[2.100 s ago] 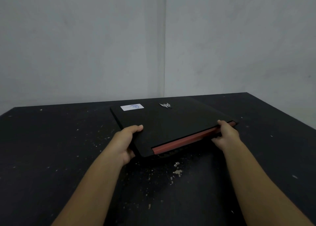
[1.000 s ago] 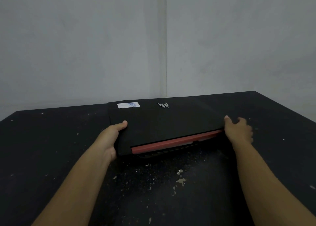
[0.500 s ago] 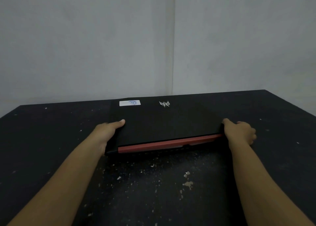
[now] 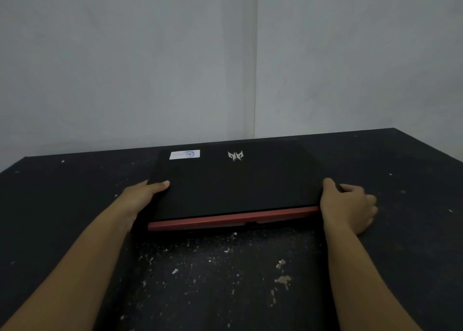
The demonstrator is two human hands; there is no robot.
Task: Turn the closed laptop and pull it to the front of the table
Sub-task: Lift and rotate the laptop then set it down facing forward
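Observation:
A closed black laptop (image 4: 233, 183) lies flat in the middle of the black table (image 4: 62, 205), its red hinge strip turned toward me and nearly square to the table's front. A silver logo and a white sticker sit near its far edge. My left hand (image 4: 142, 198) grips the laptop's left side, thumb on the lid. My right hand (image 4: 348, 205) holds the near right corner, thumb on the lid and fingers curled along the side.
Pale chips and scuffs (image 4: 281, 273) mark the table surface in front of the laptop. Grey walls meet in a corner (image 4: 255, 80) just behind the table's far edge. The table's right edge runs off at the upper right.
The laptop has turned clockwise from a slanted position until its red edge faces me almost squarely. Both hands stayed on its sides and moved apart with it.

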